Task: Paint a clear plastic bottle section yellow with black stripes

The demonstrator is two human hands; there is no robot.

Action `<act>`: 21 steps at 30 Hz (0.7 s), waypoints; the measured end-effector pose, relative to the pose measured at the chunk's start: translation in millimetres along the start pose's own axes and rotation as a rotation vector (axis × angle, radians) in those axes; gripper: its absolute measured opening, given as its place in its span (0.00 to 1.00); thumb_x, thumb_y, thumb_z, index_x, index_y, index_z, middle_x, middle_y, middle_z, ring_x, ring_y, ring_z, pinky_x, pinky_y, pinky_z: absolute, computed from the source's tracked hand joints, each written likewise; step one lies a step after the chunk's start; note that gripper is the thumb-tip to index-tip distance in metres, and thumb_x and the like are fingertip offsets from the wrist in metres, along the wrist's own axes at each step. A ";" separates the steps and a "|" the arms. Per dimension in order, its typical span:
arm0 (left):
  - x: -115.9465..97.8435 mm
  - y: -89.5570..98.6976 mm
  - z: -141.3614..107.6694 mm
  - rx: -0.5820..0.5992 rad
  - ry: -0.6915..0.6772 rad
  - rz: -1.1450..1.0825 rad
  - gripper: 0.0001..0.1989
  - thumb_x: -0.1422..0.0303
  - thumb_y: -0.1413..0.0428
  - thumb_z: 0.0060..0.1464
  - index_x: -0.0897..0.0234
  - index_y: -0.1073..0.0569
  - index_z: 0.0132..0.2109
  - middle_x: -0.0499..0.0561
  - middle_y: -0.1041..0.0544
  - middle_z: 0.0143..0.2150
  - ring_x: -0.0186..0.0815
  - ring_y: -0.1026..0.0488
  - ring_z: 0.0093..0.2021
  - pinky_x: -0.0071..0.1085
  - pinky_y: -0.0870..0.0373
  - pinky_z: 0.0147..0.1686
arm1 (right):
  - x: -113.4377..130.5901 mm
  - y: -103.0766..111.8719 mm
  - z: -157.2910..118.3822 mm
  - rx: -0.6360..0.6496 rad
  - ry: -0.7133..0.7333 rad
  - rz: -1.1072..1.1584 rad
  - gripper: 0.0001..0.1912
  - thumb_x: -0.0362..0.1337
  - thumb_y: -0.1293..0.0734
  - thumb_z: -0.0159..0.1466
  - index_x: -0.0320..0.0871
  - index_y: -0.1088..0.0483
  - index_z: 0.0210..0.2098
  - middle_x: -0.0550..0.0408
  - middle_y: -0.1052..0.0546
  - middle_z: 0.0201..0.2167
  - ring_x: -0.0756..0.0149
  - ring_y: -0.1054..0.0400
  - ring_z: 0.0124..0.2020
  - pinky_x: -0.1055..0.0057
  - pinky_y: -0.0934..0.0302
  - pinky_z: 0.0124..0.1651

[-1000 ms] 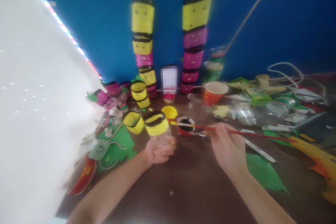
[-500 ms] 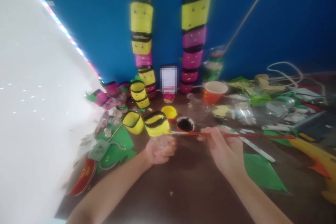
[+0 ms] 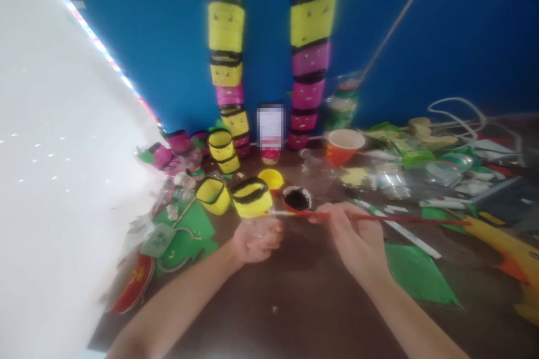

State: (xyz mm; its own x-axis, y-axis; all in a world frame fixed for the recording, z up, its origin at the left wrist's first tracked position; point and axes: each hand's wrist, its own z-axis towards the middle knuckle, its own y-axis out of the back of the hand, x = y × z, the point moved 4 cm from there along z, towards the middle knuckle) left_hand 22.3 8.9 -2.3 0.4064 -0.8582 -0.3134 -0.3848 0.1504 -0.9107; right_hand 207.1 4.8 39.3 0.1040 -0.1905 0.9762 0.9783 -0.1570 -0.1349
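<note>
My left hand (image 3: 259,240) is closed around the clear lower end of a cut plastic bottle (image 3: 252,207), painted yellow with a black band at its rim. Between the fingers of my right hand (image 3: 356,235) is a long red paintbrush (image 3: 404,217), held level. Its tip points left and meets the yellow side of the bottle. Just beyond the brush stand a cup of black paint (image 3: 297,200) and a cup of yellow paint (image 3: 272,179). A second yellow cup with a black rim (image 3: 214,196) sits left of the held bottle.
Two tall stacks of yellow and pink painted cups (image 3: 226,28) stand against the blue wall. A red paper cup (image 3: 344,147) is behind the right hand. Green sheets (image 3: 421,272), a white pen (image 3: 412,235) and plastic bottles (image 3: 391,179) lie at right.
My right hand and the paintbrush have shifted slightly left, the tip moving along the bottle's yellow side. My left hand stays in place with the bottle.
</note>
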 end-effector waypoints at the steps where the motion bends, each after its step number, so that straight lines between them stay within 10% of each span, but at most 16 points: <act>1: -0.3 -0.8 -0.1 -0.007 -0.006 -0.001 0.13 0.71 0.56 0.57 0.70 0.29 0.31 0.42 0.46 0.16 0.22 0.59 0.12 0.16 0.66 0.09 | -1.0 2.4 1.0 -0.032 -0.003 -0.031 0.14 0.49 0.31 0.59 0.45 0.25 0.27 0.54 0.23 0.23 0.64 0.29 0.24 0.63 0.30 0.36; 21: -0.6 -2.2 1.0 0.033 -0.022 -0.007 0.12 0.68 0.52 0.57 0.71 0.28 0.32 0.42 0.45 0.17 0.21 0.58 0.11 0.15 0.65 0.08 | 4.4 3.6 8.1 -0.081 0.021 0.214 0.13 0.48 0.28 0.56 0.45 0.27 0.25 0.57 0.23 0.21 0.69 0.30 0.21 0.70 0.33 0.28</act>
State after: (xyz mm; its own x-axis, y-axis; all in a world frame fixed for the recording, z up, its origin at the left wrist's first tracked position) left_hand 23.7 9.6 -0.3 0.4271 -0.8484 -0.3128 -0.3542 0.1613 -0.9211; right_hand 212.6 11.3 44.6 0.3028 -0.2474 0.9204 0.9168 -0.1880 -0.3522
